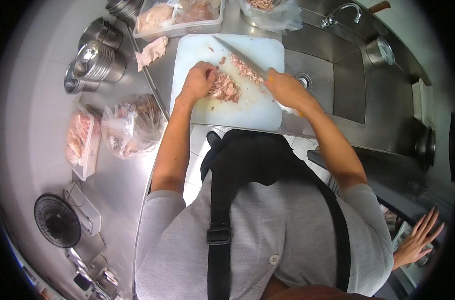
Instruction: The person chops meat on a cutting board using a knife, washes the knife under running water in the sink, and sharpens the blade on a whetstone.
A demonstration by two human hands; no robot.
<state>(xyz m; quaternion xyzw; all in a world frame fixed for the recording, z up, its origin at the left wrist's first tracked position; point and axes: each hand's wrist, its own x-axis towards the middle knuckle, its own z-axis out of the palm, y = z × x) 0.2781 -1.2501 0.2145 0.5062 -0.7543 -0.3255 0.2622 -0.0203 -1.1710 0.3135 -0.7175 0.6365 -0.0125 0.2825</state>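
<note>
A white cutting board (192, 55) lies on the steel counter before me. On it sits a pile of chopped raw meat (226, 91). My left hand (199, 82) is at the pile's left edge, its fingers curled against the meat; the fingertips are partly hidden. My right hand (287, 91) grips a knife (237, 51) with a yellow-orange handle, its blade slanting up and left across the board. Beside the blade runs a strip of small meat pieces (245, 69).
A steel sink (347, 85) with a faucet (342, 15) is on the right. Raw meat fills a plastic tub (187, 29), a left-hand tray (82, 137) and a plastic bag (132, 125). Steel bowls (100, 60) and a fan (57, 220) stand left. Another person's spread hand (420, 237) shows lower right.
</note>
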